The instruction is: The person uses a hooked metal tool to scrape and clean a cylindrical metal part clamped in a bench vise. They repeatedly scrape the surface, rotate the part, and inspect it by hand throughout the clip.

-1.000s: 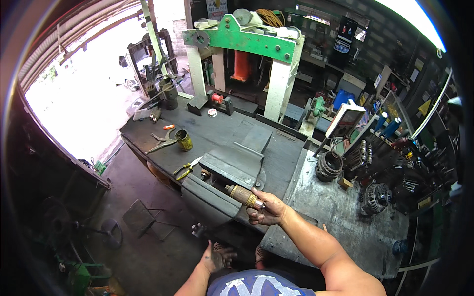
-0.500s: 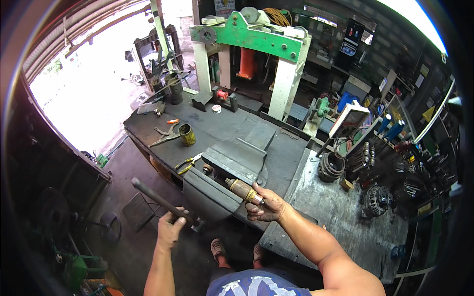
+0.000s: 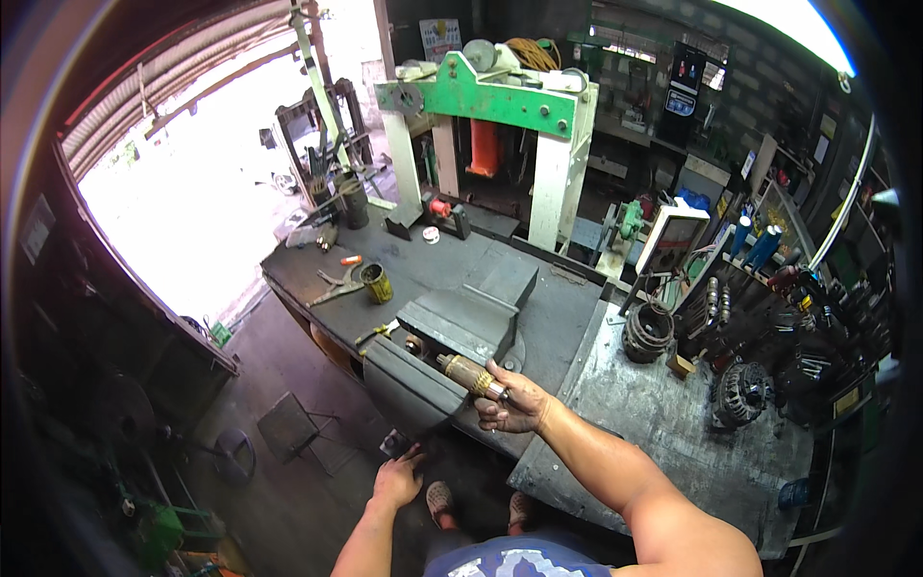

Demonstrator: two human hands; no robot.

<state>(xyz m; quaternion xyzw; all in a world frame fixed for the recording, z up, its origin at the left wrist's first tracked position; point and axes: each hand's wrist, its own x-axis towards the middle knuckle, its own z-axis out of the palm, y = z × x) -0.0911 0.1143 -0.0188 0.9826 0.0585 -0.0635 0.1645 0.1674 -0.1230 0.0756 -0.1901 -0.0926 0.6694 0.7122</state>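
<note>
Armature (image 3: 465, 373) sits at four o'clock from the vise's (image 3: 458, 325) middle, one end pinched by your right hand (image 3: 514, 404); hold it steady, windings off steel edges. Your left hand (image 3: 397, 478), at seven o'clock from it, nears a dark knob (image 3: 392, 442); I cannot tell whether it grips.

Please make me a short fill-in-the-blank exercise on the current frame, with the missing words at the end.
1. The right hand holds a cylindrical metal part near a large grey bench ____.
2. The can on the workbench is coloured ____.
3. The beam across the pale uprights is painted ____.
4. The lower hand in the picture is the person's ____.

Missing words: vise; yellow; green; left.
</note>
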